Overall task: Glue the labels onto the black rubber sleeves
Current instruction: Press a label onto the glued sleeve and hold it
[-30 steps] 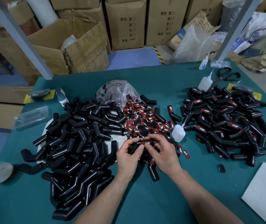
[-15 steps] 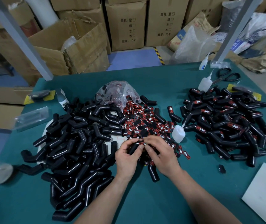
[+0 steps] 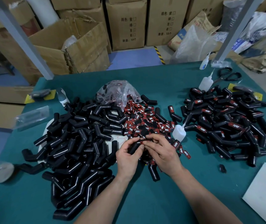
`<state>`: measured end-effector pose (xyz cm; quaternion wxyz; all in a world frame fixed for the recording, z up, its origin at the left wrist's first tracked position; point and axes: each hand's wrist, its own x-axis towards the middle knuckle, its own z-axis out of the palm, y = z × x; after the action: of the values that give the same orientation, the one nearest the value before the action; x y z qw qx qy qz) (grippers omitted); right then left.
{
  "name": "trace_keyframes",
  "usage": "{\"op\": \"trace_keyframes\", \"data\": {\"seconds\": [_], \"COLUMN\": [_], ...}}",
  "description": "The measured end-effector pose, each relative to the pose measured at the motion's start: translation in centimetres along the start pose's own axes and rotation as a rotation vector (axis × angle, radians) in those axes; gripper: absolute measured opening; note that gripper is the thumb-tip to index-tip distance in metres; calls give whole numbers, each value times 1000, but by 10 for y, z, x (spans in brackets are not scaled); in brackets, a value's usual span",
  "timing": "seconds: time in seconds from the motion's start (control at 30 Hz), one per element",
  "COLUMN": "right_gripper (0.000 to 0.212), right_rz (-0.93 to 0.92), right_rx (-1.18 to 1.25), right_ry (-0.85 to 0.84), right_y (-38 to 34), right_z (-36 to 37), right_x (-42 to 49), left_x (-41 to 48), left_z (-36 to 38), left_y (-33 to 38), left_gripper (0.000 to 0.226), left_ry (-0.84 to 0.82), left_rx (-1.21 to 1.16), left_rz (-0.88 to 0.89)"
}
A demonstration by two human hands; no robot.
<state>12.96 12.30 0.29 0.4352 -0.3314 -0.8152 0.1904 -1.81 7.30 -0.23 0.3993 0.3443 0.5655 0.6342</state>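
My left hand (image 3: pixel 126 156) grips a black rubber sleeve (image 3: pixel 134 145) just above the green table (image 3: pixel 145 204). My right hand (image 3: pixel 162 151) pinches a red-and-black label (image 3: pixel 142 142) against that sleeve's upper end; most of the label is hidden by my fingers. A big heap of plain black sleeves (image 3: pixel 74 143) lies to the left. Loose labels (image 3: pixel 145 122) are piled in the middle, behind my hands. Labelled sleeves (image 3: pixel 229 123) are heaped on the right. A small glue bottle (image 3: pixel 178 132) stands just right of the labels.
A clear bag (image 3: pixel 117 92) with more labels lies behind the label pile. Two more glue bottles (image 3: pixel 205 83) and black scissors (image 3: pixel 227 75) sit at the far right. A white sheet (image 3: pixel 264 196) covers the near right corner. Cardboard boxes (image 3: pixel 74 46) stand beyond the table.
Both hands have stayed in place. My right fingers have shifted slightly along the label on the sleeve, and the sleeve has tilted a little in my left hand.
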Motion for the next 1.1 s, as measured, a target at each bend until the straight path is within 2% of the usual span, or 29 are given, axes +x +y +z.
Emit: {"op": "trace_keyframes", "data": {"seconds": [0.1,0.27,0.33,0.4,0.47,0.67,1.1], "right_gripper": [17,17,17,16,16,19,22], "right_rz": [20,48,60,56,36,-86,-160], "right_rx": [25,41,54,72,83,125,109], "right_ry": [19,21,16,19,26,117,156], "right_y": [-2,0,1,1,1,1,1], "right_z": [-1,-1,0,0,0,1,1], "right_x": [-1,1,0,0,-1,-5,-3], "left_x": [-2,-4,-4,-2,0,3,2], "left_z": [0,1,0,-2,-5,-10,-8], "left_y": [1,4,2,0,-6,-15,-16], "left_gripper": [49,39,37,26,17,14,15], "left_ry": [-13,-42,-57,-76,-108,-191,-126], "left_rx": [-2,44,105,171,238,281,274], "left_rz": [24,175,285,406,502,715,736]}}
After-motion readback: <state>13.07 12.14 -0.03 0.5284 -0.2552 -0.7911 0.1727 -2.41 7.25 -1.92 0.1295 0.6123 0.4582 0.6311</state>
